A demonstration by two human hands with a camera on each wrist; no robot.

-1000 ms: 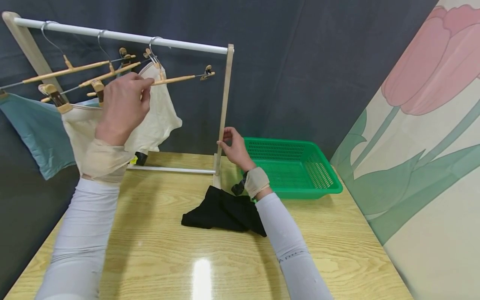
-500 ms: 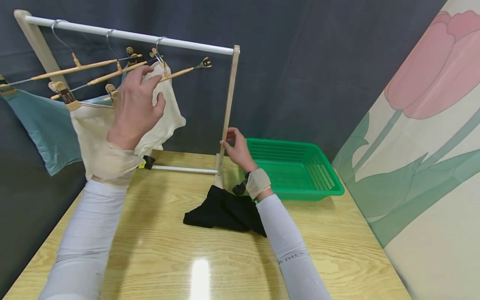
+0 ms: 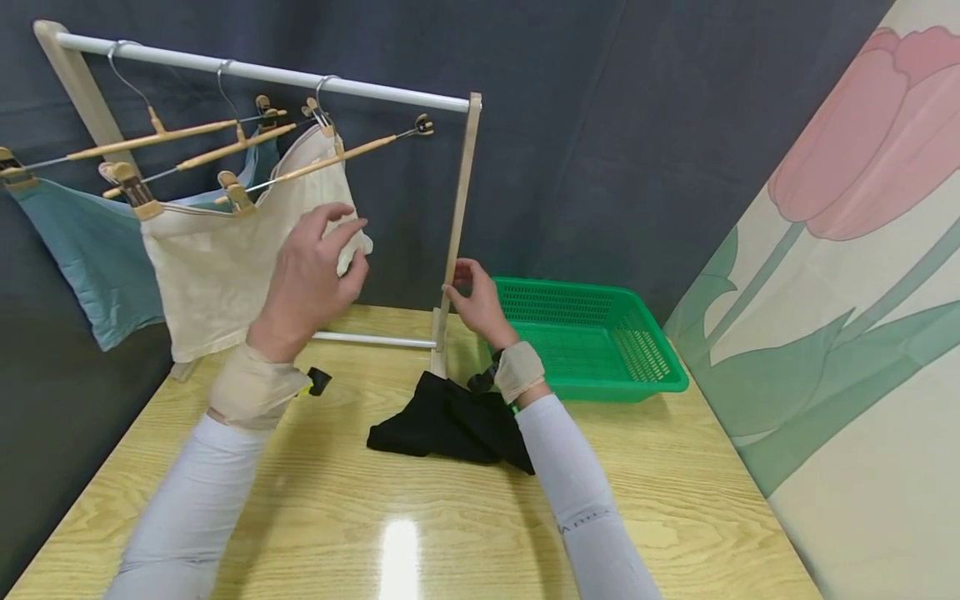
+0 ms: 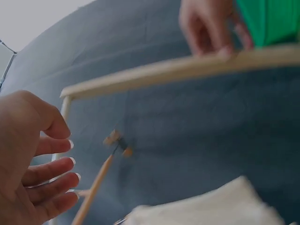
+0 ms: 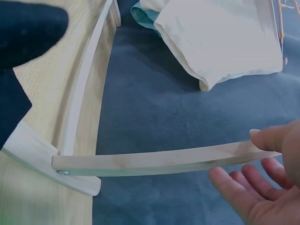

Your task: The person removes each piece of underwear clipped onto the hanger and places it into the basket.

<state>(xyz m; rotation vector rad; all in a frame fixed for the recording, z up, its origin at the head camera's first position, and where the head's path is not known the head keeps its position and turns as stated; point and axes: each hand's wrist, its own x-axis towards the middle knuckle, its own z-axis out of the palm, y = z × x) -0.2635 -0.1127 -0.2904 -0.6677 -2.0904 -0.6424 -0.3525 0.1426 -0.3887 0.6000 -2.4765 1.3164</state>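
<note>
Dark curtain [image 3: 585, 150] right across the back, wooden table [image 3: 315, 517] below, and here's the rack [image 3: 262, 77] on the left, its right post [image 3: 463, 192] rising just beside a green basket [image 3: 588, 387]. Cream garment [image 3: 210, 258] hanging in front, blue garment [image 3: 97, 258] further left behind it, and a crumpled black cloth [image 3: 442, 421] lying before the post's foot, right in front of it!

Rightmost hanger [image 3: 367, 148] now: left clip overlapping the cream waistband, bite on the cloth impossible to tell; right clip out in the open. Curtain shows through between the cream garment and the post, and bare tabletop runs to the near edge.

To the hands! Left hand [image 3: 311, 271] in front of the cream garment, fingers loosely bent, thumb apart, grasping nothing. Right hand [image 3: 477, 300] pinches the post, thumb and fingers on opposite sides, forearm crossing the black cloth's end.
</note>
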